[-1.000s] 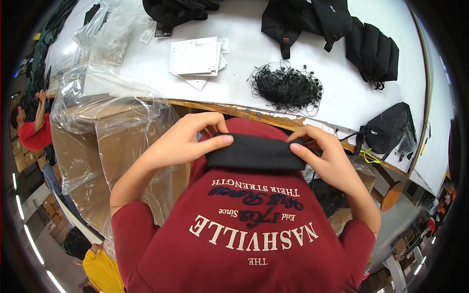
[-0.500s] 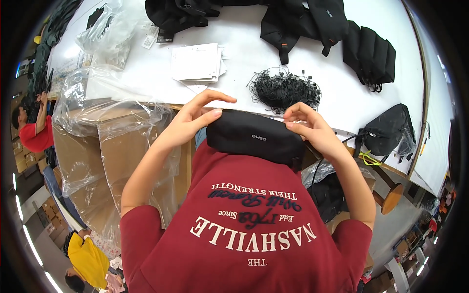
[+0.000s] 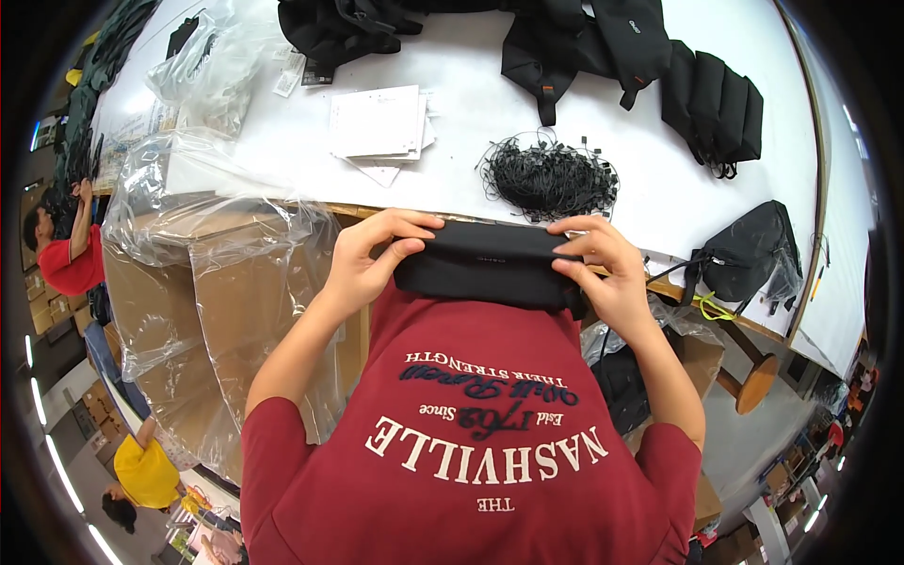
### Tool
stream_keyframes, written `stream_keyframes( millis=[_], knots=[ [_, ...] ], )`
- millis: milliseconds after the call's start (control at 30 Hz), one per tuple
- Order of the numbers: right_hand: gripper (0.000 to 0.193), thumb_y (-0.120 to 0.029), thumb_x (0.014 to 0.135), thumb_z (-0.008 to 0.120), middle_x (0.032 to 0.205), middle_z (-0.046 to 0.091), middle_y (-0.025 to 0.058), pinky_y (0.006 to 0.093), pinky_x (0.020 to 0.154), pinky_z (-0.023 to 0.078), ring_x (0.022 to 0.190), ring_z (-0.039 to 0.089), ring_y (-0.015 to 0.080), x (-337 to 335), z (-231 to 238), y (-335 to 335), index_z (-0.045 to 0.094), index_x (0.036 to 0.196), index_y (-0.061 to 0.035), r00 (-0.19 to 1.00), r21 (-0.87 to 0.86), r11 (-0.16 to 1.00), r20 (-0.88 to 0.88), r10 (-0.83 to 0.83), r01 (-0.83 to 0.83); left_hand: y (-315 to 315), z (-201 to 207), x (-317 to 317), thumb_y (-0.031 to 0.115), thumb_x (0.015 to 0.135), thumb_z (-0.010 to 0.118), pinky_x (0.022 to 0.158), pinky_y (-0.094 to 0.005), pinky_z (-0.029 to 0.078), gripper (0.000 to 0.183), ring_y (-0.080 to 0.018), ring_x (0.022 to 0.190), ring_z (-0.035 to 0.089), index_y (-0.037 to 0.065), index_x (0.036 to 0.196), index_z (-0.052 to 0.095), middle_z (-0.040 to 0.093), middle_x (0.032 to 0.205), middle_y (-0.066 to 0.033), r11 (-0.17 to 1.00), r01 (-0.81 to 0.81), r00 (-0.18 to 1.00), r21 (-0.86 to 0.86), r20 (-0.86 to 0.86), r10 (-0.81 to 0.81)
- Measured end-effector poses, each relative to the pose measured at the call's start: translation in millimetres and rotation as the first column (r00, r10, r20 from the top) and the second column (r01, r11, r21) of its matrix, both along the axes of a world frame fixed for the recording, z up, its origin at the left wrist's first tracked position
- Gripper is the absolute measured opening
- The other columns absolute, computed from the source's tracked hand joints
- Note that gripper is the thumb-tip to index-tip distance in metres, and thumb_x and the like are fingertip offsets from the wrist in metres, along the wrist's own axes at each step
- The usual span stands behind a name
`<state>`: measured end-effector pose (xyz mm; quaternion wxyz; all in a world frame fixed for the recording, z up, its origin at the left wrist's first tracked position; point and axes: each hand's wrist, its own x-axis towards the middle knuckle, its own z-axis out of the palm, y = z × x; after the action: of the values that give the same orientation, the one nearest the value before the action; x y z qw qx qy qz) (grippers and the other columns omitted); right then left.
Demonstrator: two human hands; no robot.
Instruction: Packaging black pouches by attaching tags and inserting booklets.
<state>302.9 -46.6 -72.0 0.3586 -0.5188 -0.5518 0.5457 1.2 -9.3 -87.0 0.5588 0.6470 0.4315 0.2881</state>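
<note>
Held across the front of my shirt, by the table's near edge, is a black fabric pouch (image 3: 490, 273) with a small printed mark. My left hand (image 3: 384, 252) pinches its upper left corner between thumb and fingers. At the upper right corner my right hand (image 3: 603, 264) grips the pouch the same way. The pouch's underside is hidden. Just beyond it on the white table lies a tangled heap of black cords (image 3: 551, 174) with small tabs.
White cards (image 3: 377, 122) lie stacked on the white table (image 3: 461, 85). Black bags (image 3: 603, 56) lie along its far side, another black bag (image 3: 744, 254) at right. Cardboard boxes under clear plastic (image 3: 217, 311) stand at left. Co-workers in red (image 3: 71, 259) and yellow (image 3: 146, 471) are farther left.
Both hands have closed on the pouch's top corners, and its top edge now tips toward me, foreshortening the printed mark. My left hand has come down slightly. The co-worker in yellow has shifted.
</note>
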Motion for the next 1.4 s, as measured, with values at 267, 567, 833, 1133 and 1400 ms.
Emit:
stream_keyframes(
  millis=[267, 567, 833, 1133, 1400],
  knots=[
    [0.009, -0.007, 0.081, 0.065, 0.112, 0.058, 0.0122, 0.0284, 0.080, 0.050, 0.098, 0.057, 0.0204, 7.3, 48.1, -8.9, 0.060, 0.083, 0.0005, 0.982, -0.018, 0.984, 0.074, 0.175, -0.174, -2.5, 47.6, -4.8, 0.008, 0.078, 0.069, 0.082, -0.0349, 0.047, 0.011, -0.0200, 0.101, 0.058, 0.003, 0.088, 0.068, 0.059, 0.121, -0.0093, 0.989, 0.141, 0.989, 0.034, -0.059, -0.139],
    [0.019, -0.016, 0.090, 0.062, 0.095, 0.063, 0.0092, 0.0297, 0.077, 0.052, 0.088, 0.061, 0.0139, -1.4, 48.7, -3.8, 0.059, 0.095, 0.0025, 0.995, -0.430, 0.897, -0.039, 0.090, -0.098, 1.3, 66.6, 5.2, 0.017, 0.085, 0.068, 0.067, -0.0218, 0.045, 0.019, -0.0067, 0.078, 0.053, 0.000, 0.088, 0.060, 0.061, 0.089, -0.0039, 0.877, 0.033, 0.982, -0.480, -0.147, -0.118],
    [0.014, -0.012, 0.087, 0.065, 0.078, 0.058, -0.0013, 0.0177, 0.059, 0.043, 0.076, 0.053, 0.0022, 5.7, 35.9, 13.4, 0.057, 0.088, 0.0006, 0.968, -0.444, 0.873, 0.041, 0.246, -0.203, 3.0, 50.4, -3.5, 0.016, 0.087, 0.065, 0.061, -0.0195, 0.042, 0.018, -0.0039, 0.071, 0.053, 0.001, 0.080, 0.058, 0.060, 0.079, -0.0013, 0.863, -0.034, 0.993, -0.503, -0.112, -0.026],
    [0.012, -0.014, 0.088, 0.064, 0.080, 0.060, -0.0020, 0.0185, 0.068, 0.041, 0.074, 0.052, 0.0030, 100.2, 54.7, 38.5, 0.060, 0.088, -0.0028, 0.902, 0.071, 0.916, 0.160, -0.401, 0.394, 36.5, -0.6, -17.5, 0.015, 0.091, 0.058, 0.087, -0.0321, 0.045, 0.024, -0.0176, 0.103, 0.055, 0.000, 0.110, 0.056, 0.058, 0.113, -0.0077, 0.946, -0.313, 0.934, 0.086, -0.155, 0.323],
    [0.020, -0.021, 0.088, 0.066, 0.070, 0.061, -0.0001, 0.0220, 0.062, 0.042, 0.066, 0.053, 0.0061, 282.9, 11.5, 89.3, 0.061, 0.090, -0.0022, 0.323, 0.465, 0.278, -0.018, -0.946, 0.841, 90.2, -35.2, -35.6, 0.027, 0.086, 0.066, 0.103, -0.0435, 0.031, 0.059, -0.0321, 0.126, 0.034, 0.001, 0.131, 0.038, 0.039, 0.134, -0.0162, 0.817, -0.252, 0.730, 0.518, -0.452, 0.512]
  ],
)
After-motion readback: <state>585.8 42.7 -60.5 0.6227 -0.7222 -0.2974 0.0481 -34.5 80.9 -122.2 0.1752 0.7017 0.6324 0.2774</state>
